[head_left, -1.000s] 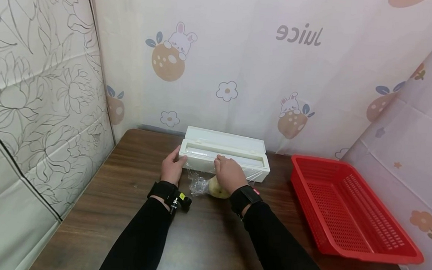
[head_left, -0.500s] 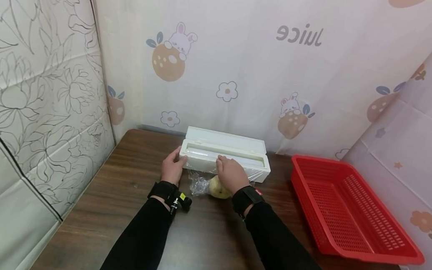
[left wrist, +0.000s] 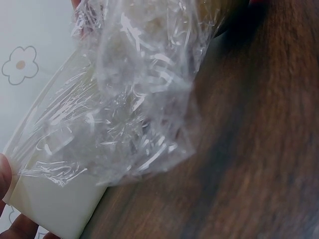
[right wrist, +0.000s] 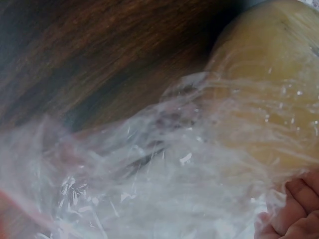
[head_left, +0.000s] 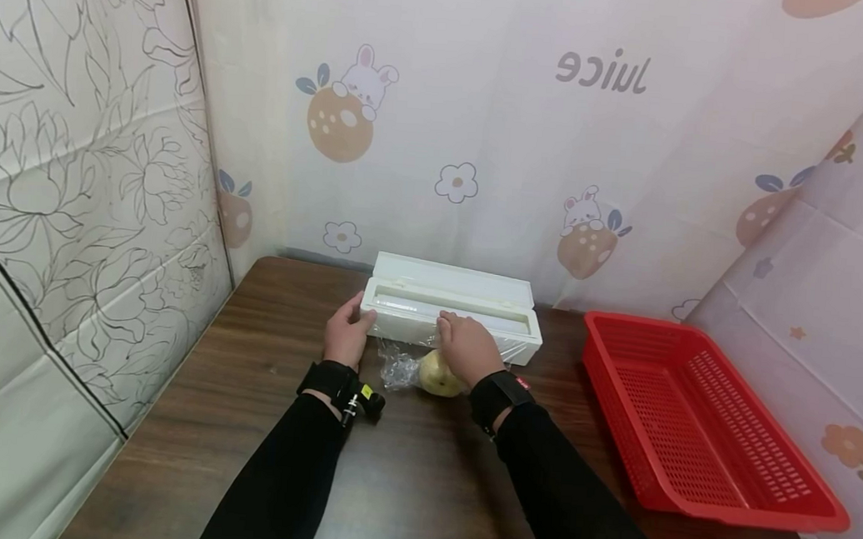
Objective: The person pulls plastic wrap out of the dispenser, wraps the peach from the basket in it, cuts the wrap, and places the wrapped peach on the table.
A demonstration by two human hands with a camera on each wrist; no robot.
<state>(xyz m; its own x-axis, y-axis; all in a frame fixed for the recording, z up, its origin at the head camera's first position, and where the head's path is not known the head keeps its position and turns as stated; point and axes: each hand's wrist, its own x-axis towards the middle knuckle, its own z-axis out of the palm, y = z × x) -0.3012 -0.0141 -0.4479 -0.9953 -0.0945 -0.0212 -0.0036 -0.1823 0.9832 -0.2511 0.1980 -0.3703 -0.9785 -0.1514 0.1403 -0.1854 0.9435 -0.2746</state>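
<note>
A white cling film box (head_left: 405, 329) lies with its lid (head_left: 453, 278) tipped back and a roll of film (head_left: 406, 304) inside. My left hand (head_left: 345, 334) grips its left end, thumb in front, fingers round the side. My right hand (head_left: 467, 347) has its fingers curled at the middle of the front edge, pinching the film there. Clear cling film (left wrist: 139, 99) runs from the box down to a round, pale yellow fruit (head_left: 439, 376) and bunches up left of it. In the right wrist view the film covers the fruit (right wrist: 279, 79), close to my curled fingers (right wrist: 299, 209).
At the right of the dark wooden table (head_left: 253, 457) stands a red perforated plastic basket (head_left: 623, 425). A patterned curtain (head_left: 487, 123) hangs right behind the table, and another (head_left: 91, 196) on the left.
My right hand has edged slightly right along the box front, baring a little more of the fruit. My left hand keeps its grip on the box end.
</note>
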